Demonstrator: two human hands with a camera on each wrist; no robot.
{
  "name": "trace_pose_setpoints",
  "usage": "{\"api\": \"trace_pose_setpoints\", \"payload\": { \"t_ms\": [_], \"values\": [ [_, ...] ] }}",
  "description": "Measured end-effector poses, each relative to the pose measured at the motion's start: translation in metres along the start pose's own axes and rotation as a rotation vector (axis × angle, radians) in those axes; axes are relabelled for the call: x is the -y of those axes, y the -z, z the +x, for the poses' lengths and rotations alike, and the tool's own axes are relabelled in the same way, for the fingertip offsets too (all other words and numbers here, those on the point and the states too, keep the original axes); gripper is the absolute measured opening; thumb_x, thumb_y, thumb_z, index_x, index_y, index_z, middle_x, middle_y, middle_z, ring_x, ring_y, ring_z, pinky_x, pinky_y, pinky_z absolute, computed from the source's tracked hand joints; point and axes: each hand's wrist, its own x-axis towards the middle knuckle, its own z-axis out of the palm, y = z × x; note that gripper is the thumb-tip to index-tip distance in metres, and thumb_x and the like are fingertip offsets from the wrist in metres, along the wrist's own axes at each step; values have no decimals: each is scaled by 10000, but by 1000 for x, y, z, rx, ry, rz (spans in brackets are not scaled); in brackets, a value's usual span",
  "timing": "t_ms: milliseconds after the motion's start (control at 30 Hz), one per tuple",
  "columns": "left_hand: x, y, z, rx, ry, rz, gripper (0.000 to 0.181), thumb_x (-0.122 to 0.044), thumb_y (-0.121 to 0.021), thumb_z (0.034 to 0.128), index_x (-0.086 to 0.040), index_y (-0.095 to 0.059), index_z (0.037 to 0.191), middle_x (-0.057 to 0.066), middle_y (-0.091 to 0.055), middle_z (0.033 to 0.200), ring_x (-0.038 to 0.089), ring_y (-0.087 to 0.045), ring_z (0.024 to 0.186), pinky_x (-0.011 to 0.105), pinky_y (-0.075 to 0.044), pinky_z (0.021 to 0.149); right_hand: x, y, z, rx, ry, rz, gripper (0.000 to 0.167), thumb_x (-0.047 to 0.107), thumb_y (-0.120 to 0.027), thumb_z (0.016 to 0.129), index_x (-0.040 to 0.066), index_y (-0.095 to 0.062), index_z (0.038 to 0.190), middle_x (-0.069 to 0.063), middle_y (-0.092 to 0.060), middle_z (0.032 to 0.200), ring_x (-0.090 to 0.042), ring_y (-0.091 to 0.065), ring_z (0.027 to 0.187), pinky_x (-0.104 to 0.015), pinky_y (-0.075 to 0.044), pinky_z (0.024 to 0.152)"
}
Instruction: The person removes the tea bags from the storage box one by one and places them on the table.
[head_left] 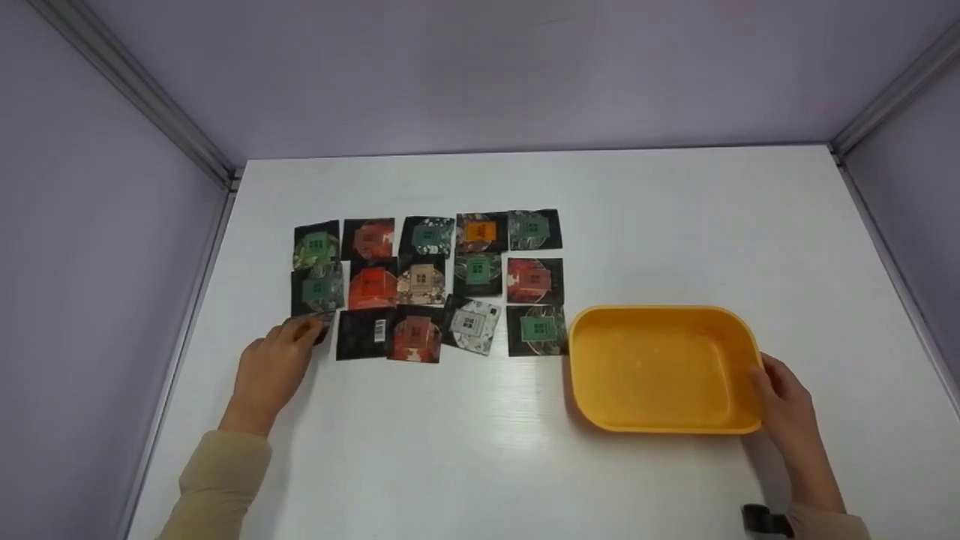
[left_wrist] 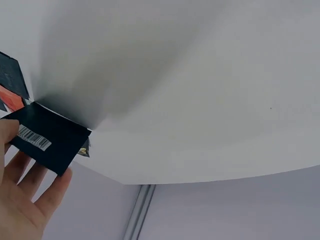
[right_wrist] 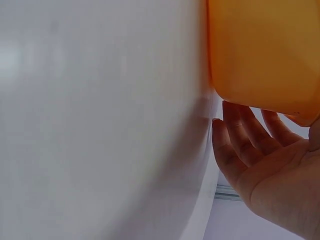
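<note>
My left hand (head_left: 274, 367) pinches a flat dark sachet (left_wrist: 50, 132) at the front left corner of the sachet rows. In the left wrist view the thumb lies on the sachet's barcode side, with fingers behind it. One edge of the sachet is close to the white table; whether it touches I cannot tell. At the right, my right hand (head_left: 787, 405) grips the end of a yellow plastic bin (head_left: 652, 367), thumb over the rim. The right wrist view shows its fingers (right_wrist: 250, 135) against the bin's outer wall. No contents show in the bin.
Several square sachets lie in three rough rows, among them an orange-labelled one (head_left: 481, 231), a white-patterned one (head_left: 472, 324) and a barcode-side-up one (head_left: 362, 334). The bin's left side meets a green-labelled sachet (head_left: 537, 330). Pale walls enclose the white table (head_left: 450, 457) behind and at both sides.
</note>
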Motion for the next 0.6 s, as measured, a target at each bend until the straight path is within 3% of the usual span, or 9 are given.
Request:
{"api": "trace_pose_setpoints", "payload": {
  "t_ms": [167,267,600],
  "values": [
    [-2,-5,-1,179,48,-54,475,-73,-750,873,-49,-624,1330,249,-589,1252,400,-640,964,500,-559,697,0,0,1,1,11,11,695,484,-362,1046,-24,-300,1518,-261,-400,1458,-86,-470,1008,-48,-418,777],
    [-2,-7,-3,240,65,-70,500,-98,-755,875,-51,-606,1350,268,-581,1259,414,-633,957,525,-556,745,0,-1,0,-1,14,5,700,493,-363,1045,-22,-306,1515,-259,-406,1455,-78,-469,1002,-45,-415,775],
    [-6,-9,-3,239,122,-102,472,-132,-761,875,-23,-619,1312,260,-609,1225,425,-634,984,551,-547,767,-1,-1,3,-23,60,-48,657,458,-338,1063,-41,-348,1491,-267,-452,1406,1,-461,933,-41,-399,753]
  ]
}}
